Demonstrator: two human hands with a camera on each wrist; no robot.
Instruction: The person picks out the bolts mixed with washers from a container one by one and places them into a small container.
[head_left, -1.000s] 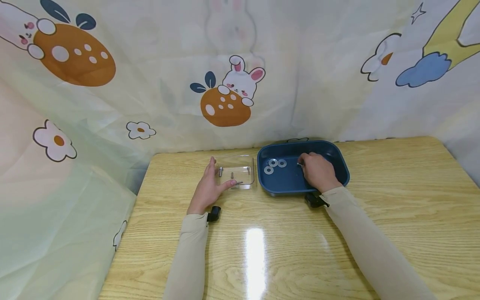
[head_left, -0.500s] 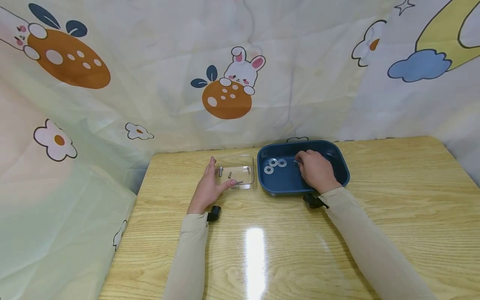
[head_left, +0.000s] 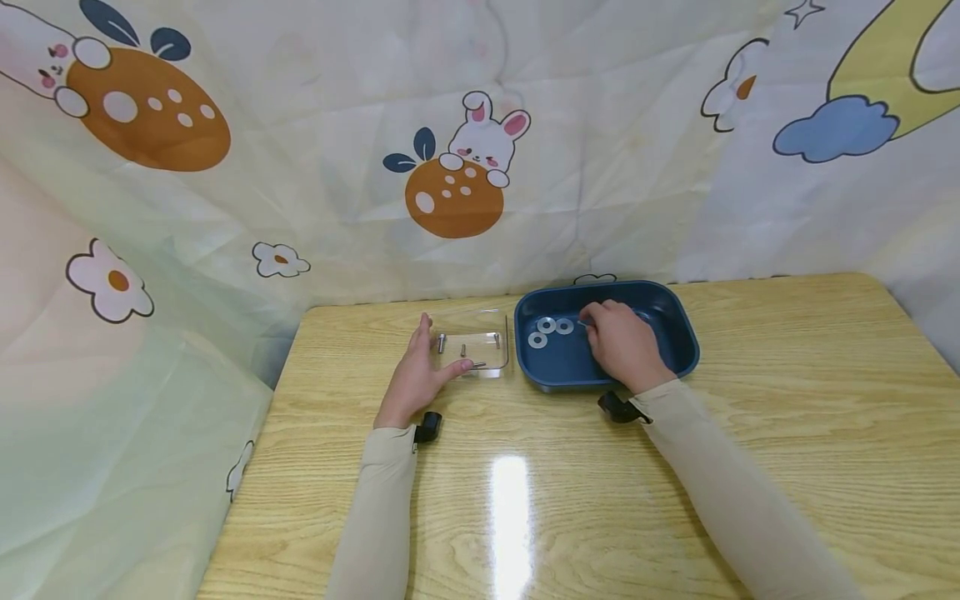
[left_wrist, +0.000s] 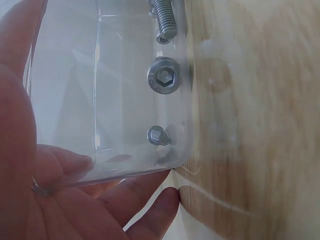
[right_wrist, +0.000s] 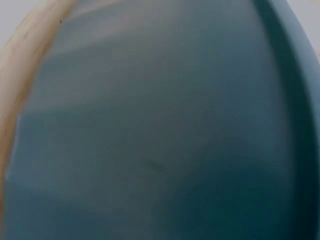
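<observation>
My left hand point(head_left: 411, 379) holds the left side of a clear plastic box point(head_left: 504, 313), thumb at the front and fingers along the left wall. Several silver hex-socket bolts point(head_left: 442, 343) lie in that box; the left wrist view shows one bolt head point(left_wrist: 164, 76) end-on. Inside the dark blue tray point(head_left: 570, 385), my right hand point(head_left: 624, 343) pinches a small pale metal piece, seemingly a washer point(head_left: 582, 323) seen edge-on. Three flat washers point(head_left: 537, 340) lie at the tray's left end. In the right wrist view only the blurred tray wall point(right_wrist: 150, 125) shows.
Box and tray stand side by side near the back edge of the wooden table point(head_left: 570, 517). A printed cloth point(head_left: 337, 208) hangs close behind them and along the left. Each wrist carries a small black camera point(head_left: 429, 427).
My right hand has shifted left inside the tray with the small metal piece, towards the loose washers. The left hand stays at the box. A small bolt in the box has turned slightly.
</observation>
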